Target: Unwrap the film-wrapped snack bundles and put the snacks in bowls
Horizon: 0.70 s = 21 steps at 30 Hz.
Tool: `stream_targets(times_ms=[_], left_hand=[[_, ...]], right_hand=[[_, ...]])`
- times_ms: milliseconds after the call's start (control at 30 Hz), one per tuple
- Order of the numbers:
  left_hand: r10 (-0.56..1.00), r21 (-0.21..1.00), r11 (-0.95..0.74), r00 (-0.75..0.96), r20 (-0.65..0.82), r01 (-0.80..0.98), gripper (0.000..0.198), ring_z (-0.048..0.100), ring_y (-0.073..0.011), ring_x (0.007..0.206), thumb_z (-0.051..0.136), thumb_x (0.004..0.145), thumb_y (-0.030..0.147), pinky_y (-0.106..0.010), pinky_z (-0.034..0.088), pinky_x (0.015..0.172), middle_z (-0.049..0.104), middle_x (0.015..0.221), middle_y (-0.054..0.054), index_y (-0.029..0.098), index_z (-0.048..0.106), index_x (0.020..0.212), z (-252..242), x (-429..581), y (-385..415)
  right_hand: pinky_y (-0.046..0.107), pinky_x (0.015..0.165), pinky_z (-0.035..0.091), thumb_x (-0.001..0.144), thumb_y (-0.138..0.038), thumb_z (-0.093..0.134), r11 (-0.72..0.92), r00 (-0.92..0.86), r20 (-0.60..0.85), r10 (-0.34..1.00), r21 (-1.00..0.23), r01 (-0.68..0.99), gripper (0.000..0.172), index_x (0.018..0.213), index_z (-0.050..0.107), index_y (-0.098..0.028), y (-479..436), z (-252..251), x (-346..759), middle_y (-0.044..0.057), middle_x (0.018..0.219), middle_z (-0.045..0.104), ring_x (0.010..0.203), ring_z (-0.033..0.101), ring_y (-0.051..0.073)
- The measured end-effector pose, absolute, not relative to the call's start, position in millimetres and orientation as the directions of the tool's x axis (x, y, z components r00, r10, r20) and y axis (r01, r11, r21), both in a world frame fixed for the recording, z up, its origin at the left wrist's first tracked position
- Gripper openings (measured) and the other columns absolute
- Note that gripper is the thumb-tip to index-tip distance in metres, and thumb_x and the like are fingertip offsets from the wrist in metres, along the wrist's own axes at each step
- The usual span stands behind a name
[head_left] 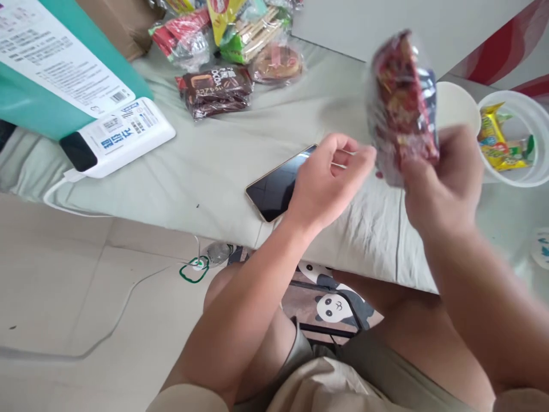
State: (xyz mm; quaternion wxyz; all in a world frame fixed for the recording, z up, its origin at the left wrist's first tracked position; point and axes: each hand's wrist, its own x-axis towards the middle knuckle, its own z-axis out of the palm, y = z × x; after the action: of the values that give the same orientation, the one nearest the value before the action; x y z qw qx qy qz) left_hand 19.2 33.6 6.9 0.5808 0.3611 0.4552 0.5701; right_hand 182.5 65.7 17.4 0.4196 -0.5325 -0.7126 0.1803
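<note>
My right hand [446,189] grips a red snack packet in clear plastic wrapping [398,109], held upright above the bed-like surface and blurred by motion. To its left, my left hand [328,183] is closed, fingers curled and thumb and forefinger tips together, close to the packet's lower left edge. Nothing shows between those fingertips. Beneath the left hand lies a dark-screened phone [274,186], partly covered by it. Behind the right hand stand a white round container [457,109] and a white tub [525,177] with yellow snack packets [501,143] inside.
A brown cocoa snack pack [218,88], a round wrapped pastry [277,63] and several other packets [244,34] lie at the back. On the left are a white boxy device [124,137] with a cable and a teal container [26,91]. A panda-patterned item [334,309] shows between the legs.
</note>
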Motion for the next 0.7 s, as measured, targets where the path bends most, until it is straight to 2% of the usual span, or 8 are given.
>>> stream_targets(times_ms=[100, 167, 233, 300, 400, 500, 600, 700], left_hand=[[0.949, 0.870, 0.250, 0.286, -0.133, -0.425, 0.041, 0.070, -0.0192, 0.105, 0.086, 0.082, 0.036, -0.030, 0.060, 0.085, 0.069, 0.121, -0.005, 0.025, 0.059, 0.111, -4.5, 40.6, 29.1], [0.927, 0.850, 0.271, 0.361, -0.103, -0.452, 0.039, 0.071, -0.0191, 0.102, 0.086, 0.082, 0.032, -0.031, 0.061, 0.087, 0.070, 0.116, -0.005, 0.025, 0.058, 0.109, -12.7, 56.6, 25.0], [0.938, 0.866, 0.251, 0.328, -0.108, -0.432, 0.030, 0.071, -0.0177, 0.093, 0.082, 0.084, 0.028, -0.030, 0.060, 0.081, 0.071, 0.102, -0.002, 0.024, 0.061, 0.105, -19.6, 69.0, 21.9], [0.932, 0.854, 0.296, 0.326, -0.159, -0.428, 0.026, 0.073, -0.0190, 0.089, 0.078, 0.083, 0.028, -0.030, 0.060, 0.075, 0.073, 0.095, -0.002, 0.024, 0.064, 0.105, -24.0, 76.7, 21.3], [0.889, 0.798, 0.418, 0.377, -0.260, -0.434, 0.028, 0.075, -0.0245, 0.085, 0.074, 0.081, 0.035, -0.034, 0.061, 0.068, 0.073, 0.089, -0.004, 0.022, 0.065, 0.104, -26.9, 84.8, 24.2], [0.902, 0.799, 0.415, 0.312, -0.299, -0.435, 0.036, 0.075, -0.0232, 0.084, 0.078, 0.073, 0.034, -0.033, 0.060, 0.067, 0.074, 0.090, -0.004, 0.024, 0.065, 0.105, -29.7, 96.9, 27.5], [0.921, 0.818, 0.386, 0.226, -0.317, -0.426, 0.047, 0.073, -0.0193, 0.086, 0.083, 0.073, 0.031, -0.030, 0.059, 0.069, 0.074, 0.096, -0.001, 0.030, 0.061, 0.114, -33.8, 111.1, 28.7], [0.922, 0.818, 0.387, 0.185, -0.340, -0.425, 0.050, 0.070, -0.0174, 0.091, 0.082, 0.075, 0.026, -0.030, 0.059, 0.076, 0.073, 0.100, 0.002, 0.035, 0.059, 0.118, -37.1, 118.9, 29.4]], right_hand=[[0.034, 0.057, 0.039, 0.079, -0.029, 0.071, 0.396, -0.102, 0.465, 0.879, -0.596, 0.699, 0.025, 0.085, 0.047, -0.025, 17.9, -6.9, 215.9, 0.000, 0.077, 0.053, 0.063, 0.049, 0.016], [0.038, 0.063, 0.048, 0.081, -0.029, 0.071, 0.469, -0.208, 0.491, 0.846, -0.500, 0.728, 0.023, 0.088, 0.049, -0.026, -1.6, -15.8, 228.8, 0.004, 0.087, 0.059, 0.076, 0.059, 0.022], [0.041, 0.070, 0.053, 0.084, -0.035, 0.071, 0.564, -0.309, 0.513, 0.801, -0.473, 0.677, 0.022, 0.092, 0.052, -0.027, -8.3, -19.0, 242.0, 0.006, 0.093, 0.062, 0.087, 0.063, 0.025], [0.039, 0.069, 0.052, 0.087, -0.039, 0.069, 0.572, -0.300, 0.509, 0.807, -0.547, 0.611, 0.021, 0.095, 0.053, -0.026, -6.4, -20.4, 258.4, 0.006, 0.092, 0.061, 0.085, 0.061, 0.023], [0.034, 0.066, 0.053, 0.090, -0.045, 0.067, 0.413, -0.168, 0.382, 0.909, -0.766, 0.492, 0.029, 0.107, 0.052, -0.026, 0.8, -25.9, 283.1, 0.006, 0.100, 0.062, 0.085, 0.062, 0.020], [0.030, 0.063, 0.055, 0.092, -0.054, 0.065, 0.217, -0.174, 0.172, 0.970, -0.931, 0.293, 0.037, 0.111, 0.050, -0.026, 5.9, -31.9, 296.7, 0.004, 0.099, 0.064, 0.080, 0.064, 0.017], [0.030, 0.062, 0.053, 0.093, -0.043, 0.063, 0.182, -0.144, 0.140, 0.980, -0.922, 0.342, 0.022, 0.100, 0.053, -0.025, 7.0, -28.7, 299.5, 0.001, 0.084, 0.062, 0.070, 0.059, 0.015], [0.033, 0.067, 0.053, 0.091, -0.025, 0.061, 0.356, -0.141, 0.335, 0.932, -0.760, 0.543, 0.004, 0.094, 0.058, -0.025, 4.1, -20.3, 298.3, 0.002, 0.082, 0.064, 0.072, 0.060, 0.017]])
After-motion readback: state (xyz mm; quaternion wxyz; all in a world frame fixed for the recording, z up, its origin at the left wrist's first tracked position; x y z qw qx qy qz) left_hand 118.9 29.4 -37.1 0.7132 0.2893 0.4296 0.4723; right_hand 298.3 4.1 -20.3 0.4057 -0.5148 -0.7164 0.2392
